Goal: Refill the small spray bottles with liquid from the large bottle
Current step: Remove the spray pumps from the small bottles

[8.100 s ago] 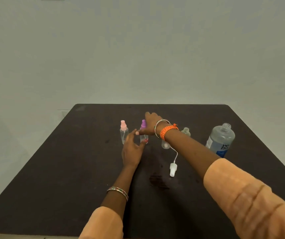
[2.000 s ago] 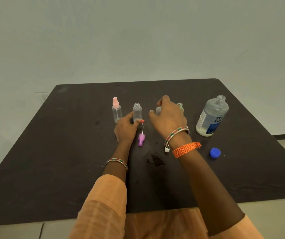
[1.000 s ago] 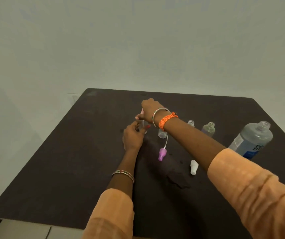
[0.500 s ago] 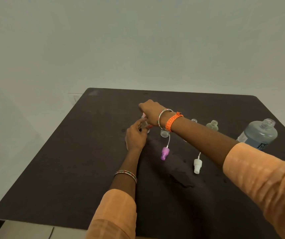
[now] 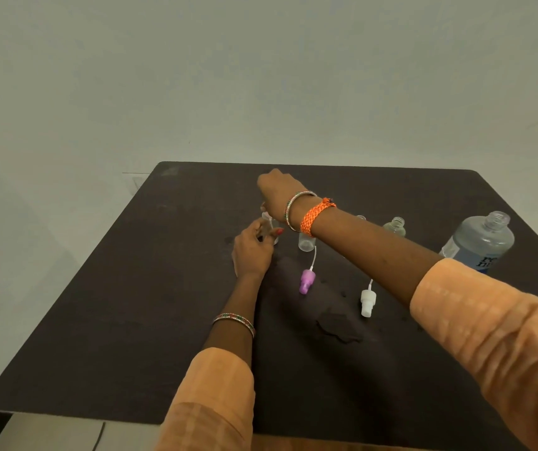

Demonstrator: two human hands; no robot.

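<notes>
A: What have the hands got hold of?

B: The left hand (image 5: 252,252) is wrapped round the body of a small clear plastic spray bottle (image 5: 270,230) standing on the dark brown tabletop (image 5: 137,314). The right hand (image 5: 279,192) reaches across from the right and sits curled over the top of that same bottle. Its fingertips are hidden behind the hand, so I cannot tell whether it is pinching the cap or only resting there.

A: And just beside that?

B: A second small clear bottle (image 5: 306,244) stands close to the right, partly under the right wrist. In front of it lies a purple spray cap (image 5: 306,281) with its thin white tube pointing back towards the bottle. Further right lies a white spray cap (image 5: 367,301), on its side too.

A: Any other bottles?

B: Behind the right forearm a small greenish clear bottle (image 5: 395,226) stands uncapped, and the neck of another clear one (image 5: 361,218) just shows over the arm.

A: Where is the big one?

B: The large clear plastic bottle with a blue label (image 5: 480,244) stands upright at the far right of the table, its mouth uncapped, well apart from both hands.
</notes>
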